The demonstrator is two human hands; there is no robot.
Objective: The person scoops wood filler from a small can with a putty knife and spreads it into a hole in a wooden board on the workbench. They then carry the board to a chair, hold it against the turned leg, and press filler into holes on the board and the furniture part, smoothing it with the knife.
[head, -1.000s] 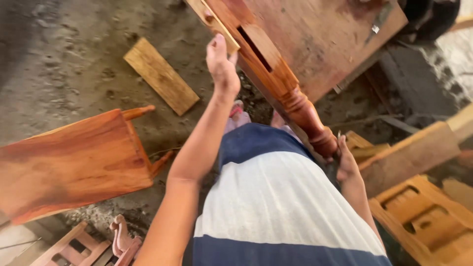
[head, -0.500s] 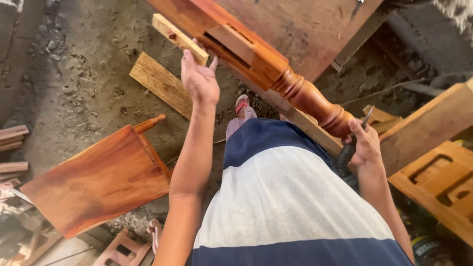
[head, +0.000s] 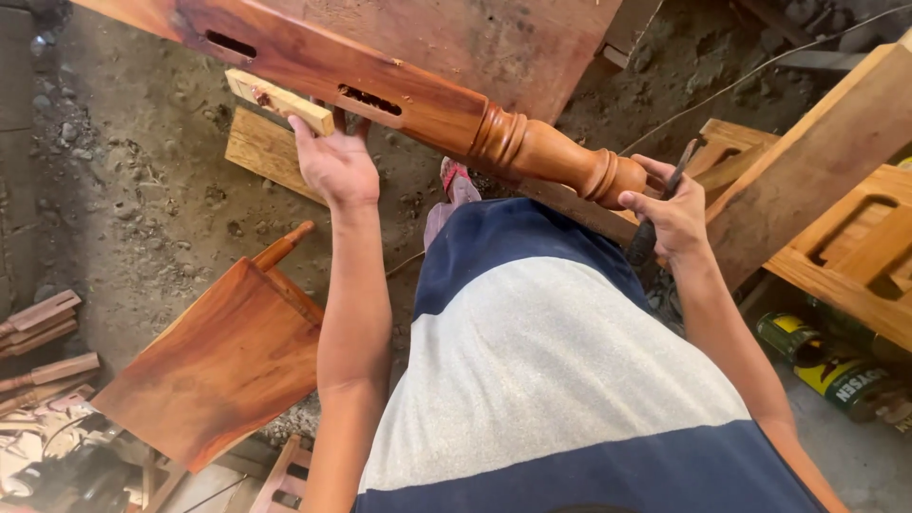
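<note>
While the left hand [head: 334, 163] pinches a pale wooden block [head: 278, 102] between thumb and fingers, just below the slotted side of a reddish turned post [head: 418, 100], the right hand [head: 671, 211] is closed around a dark-handled tool [head: 651, 228] and rests against the rounded end of the same post. The post looks to be steadied mainly by that right hand, so it may roll or slide if the grip loosens, and the block could then miss the slot [head: 370, 99] just beside the left fingers or catch on its edge. With the tool sharing the hand that steadies the post, it might slip or scrape the turned rings. A foot in a sandal [head: 458, 187] stands right under the post, where anything dropped would land. The tool's working end is hidden behind the fingers, so its kind cannot be told; the far end of the post is cut off at the top edge, and what carries it is not visible.
</note>
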